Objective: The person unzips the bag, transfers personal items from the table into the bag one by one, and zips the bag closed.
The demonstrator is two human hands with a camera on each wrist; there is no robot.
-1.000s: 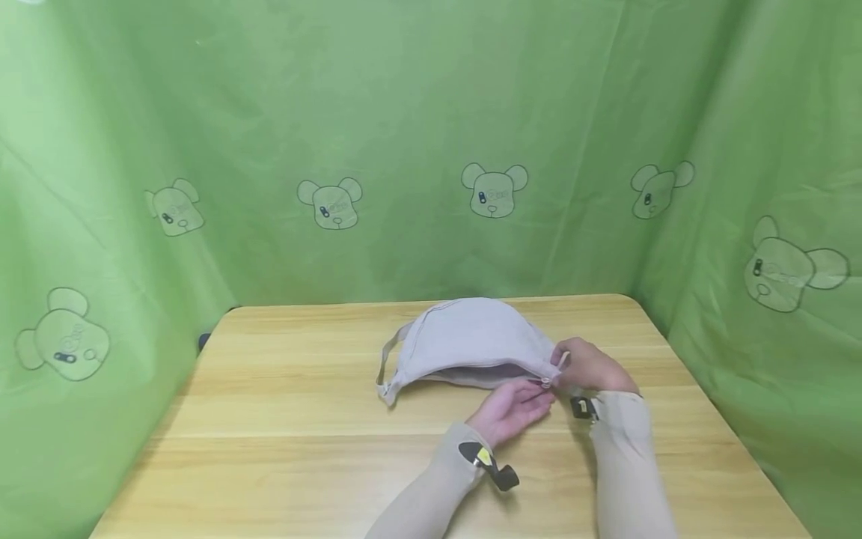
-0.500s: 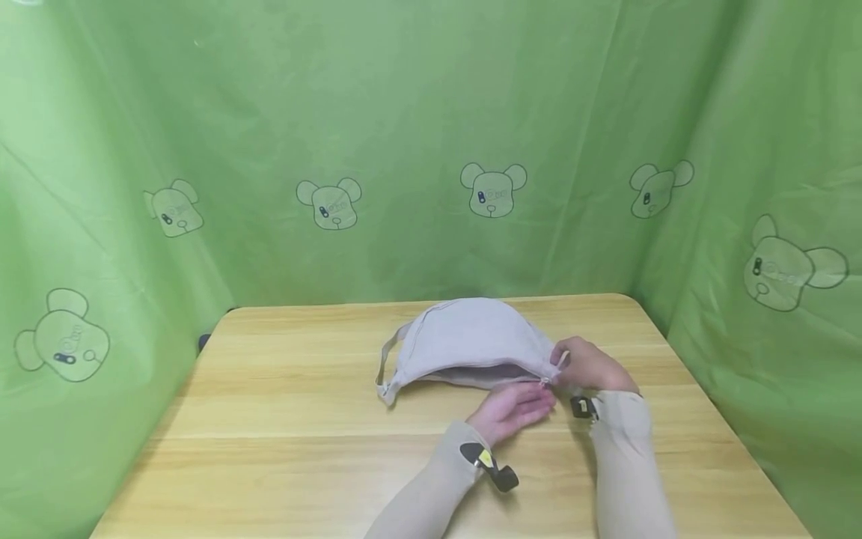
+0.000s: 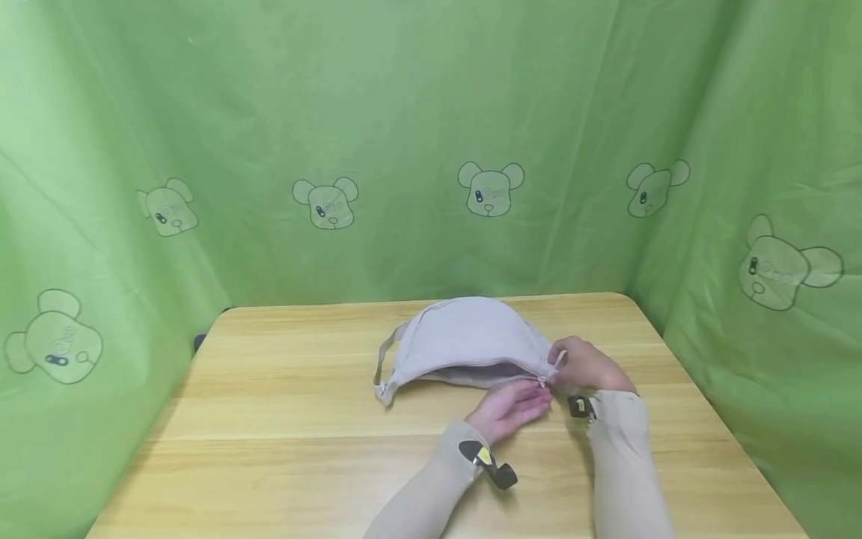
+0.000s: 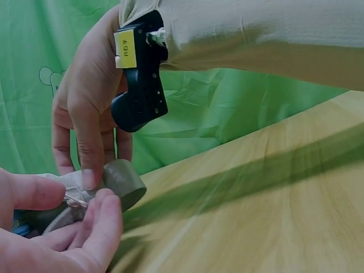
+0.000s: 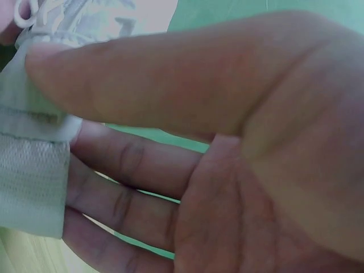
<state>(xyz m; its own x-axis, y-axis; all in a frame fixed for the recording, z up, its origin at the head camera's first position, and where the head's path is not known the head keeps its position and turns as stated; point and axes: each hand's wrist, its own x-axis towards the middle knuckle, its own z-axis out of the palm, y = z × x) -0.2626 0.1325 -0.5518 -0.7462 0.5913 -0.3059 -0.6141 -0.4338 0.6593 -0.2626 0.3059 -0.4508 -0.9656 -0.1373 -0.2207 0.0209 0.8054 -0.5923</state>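
A light grey shoulder bag point(image 3: 471, 333) lies on the table, its zipped mouth gaping toward me. My left hand point(image 3: 508, 410), palm up, is at the right end of the mouth. Its fingers hold the small metal zipper pull point(image 4: 75, 202), seen between thumb and fingertips in the left wrist view. With thumb and fingers my right hand point(image 3: 591, 367) pinches the bag's right corner, where the strap point(image 5: 33, 182) joins. In the right wrist view the thumb lies over this corner, with the other fingers behind it. Part of the pull is hidden by the left fingers.
The wooden table point(image 3: 289, 449) is ringed by green curtains point(image 3: 404, 112) printed with bear heads. A loop of strap point(image 3: 382, 359) stands out at the bag's left end. Something blue point(image 4: 21, 230) shows inside the bag's mouth in the left wrist view.
The left fingers have shifted very slightly at the zipper pull. The right hand keeps its grip on the corner, and the bag lies as before. The head view has turned a little.
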